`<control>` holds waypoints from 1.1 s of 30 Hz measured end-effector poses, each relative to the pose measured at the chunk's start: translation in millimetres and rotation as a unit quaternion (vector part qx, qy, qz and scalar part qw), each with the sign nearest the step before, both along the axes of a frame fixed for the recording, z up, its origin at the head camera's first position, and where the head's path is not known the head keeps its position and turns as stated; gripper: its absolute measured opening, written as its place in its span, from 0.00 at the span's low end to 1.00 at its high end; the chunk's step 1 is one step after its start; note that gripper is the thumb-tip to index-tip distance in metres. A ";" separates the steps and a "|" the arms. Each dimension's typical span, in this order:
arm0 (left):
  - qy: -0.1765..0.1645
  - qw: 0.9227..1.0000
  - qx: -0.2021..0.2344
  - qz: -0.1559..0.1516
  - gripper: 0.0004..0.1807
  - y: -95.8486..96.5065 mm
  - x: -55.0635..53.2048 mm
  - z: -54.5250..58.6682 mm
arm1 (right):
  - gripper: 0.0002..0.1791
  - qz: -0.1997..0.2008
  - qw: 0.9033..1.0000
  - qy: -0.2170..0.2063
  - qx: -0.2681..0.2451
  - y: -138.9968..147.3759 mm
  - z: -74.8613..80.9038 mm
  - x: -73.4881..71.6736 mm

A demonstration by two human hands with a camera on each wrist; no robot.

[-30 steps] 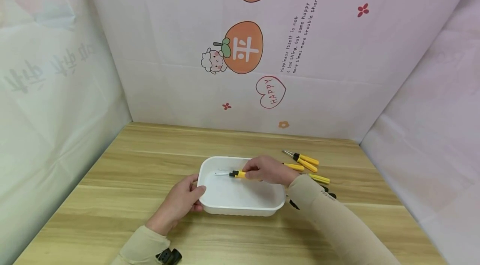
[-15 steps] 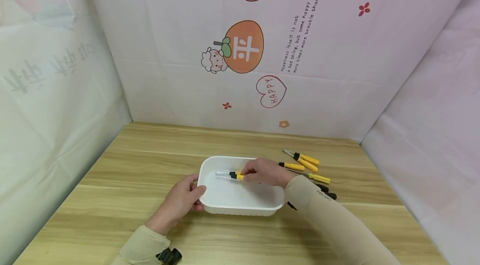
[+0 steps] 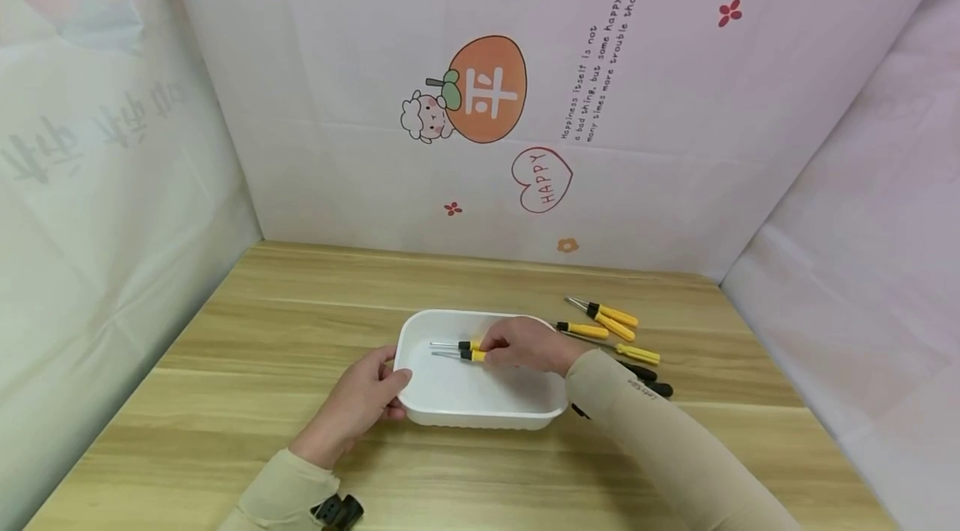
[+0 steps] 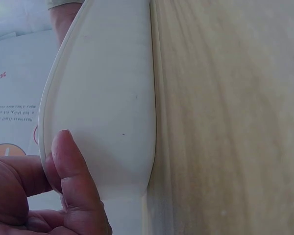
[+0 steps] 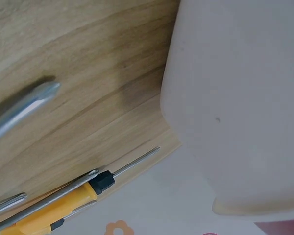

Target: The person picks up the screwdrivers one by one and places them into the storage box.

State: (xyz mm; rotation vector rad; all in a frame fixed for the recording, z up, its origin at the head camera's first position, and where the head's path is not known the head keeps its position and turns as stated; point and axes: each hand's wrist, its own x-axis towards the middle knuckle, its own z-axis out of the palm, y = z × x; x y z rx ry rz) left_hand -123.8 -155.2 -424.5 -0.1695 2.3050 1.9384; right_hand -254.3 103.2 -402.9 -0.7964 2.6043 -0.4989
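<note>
A white plastic tub (image 3: 480, 420) stands on the wooden table in the head view. My left hand (image 3: 363, 398) holds its left rim; in the left wrist view, the left hand's (image 4: 73, 191) thumb and fingers pinch that rim. Inside the tub, my right hand (image 3: 521, 343) pinches the yellow handle of the nearer screwdriver (image 3: 468, 355). Another yellow-and-black screwdriver (image 3: 461, 345) lies just behind it, its handle end hidden by my fingers. The right wrist view shows the tub's outer wall (image 5: 235, 98), which hides the held screwdriver.
To the right of the tub lie several loose screwdrivers: a yellow-and-black pair (image 3: 611, 318), one yellow-and-black screwdriver (image 3: 588, 331), an all-yellow-handled one (image 3: 637, 355) and black-handled ones (image 3: 656, 388). A printed white sheet (image 3: 360, 139) rises behind the table, with white sheets at both sides.
In the tub, the nearer screwdriver has come down beside the other, and a small gap shows between their shafts. My right hand has shifted slightly left. The left hand stays on the rim.
</note>
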 end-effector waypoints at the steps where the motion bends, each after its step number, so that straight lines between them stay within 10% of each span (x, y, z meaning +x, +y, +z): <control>1: 0.000 1.000 -0.001 0.000 0.28 0.0 0.3 0.1 | 0.03 -0.003 1.000 -0.002 -0.002 0.0 -0.3 0.0; 33: 0.004 1.000 0.005 0.002 0.27 0.6 1.7 -0.9 | 0.05 0.000 0.999 0.037 0.008 2.4 -5.2 4.2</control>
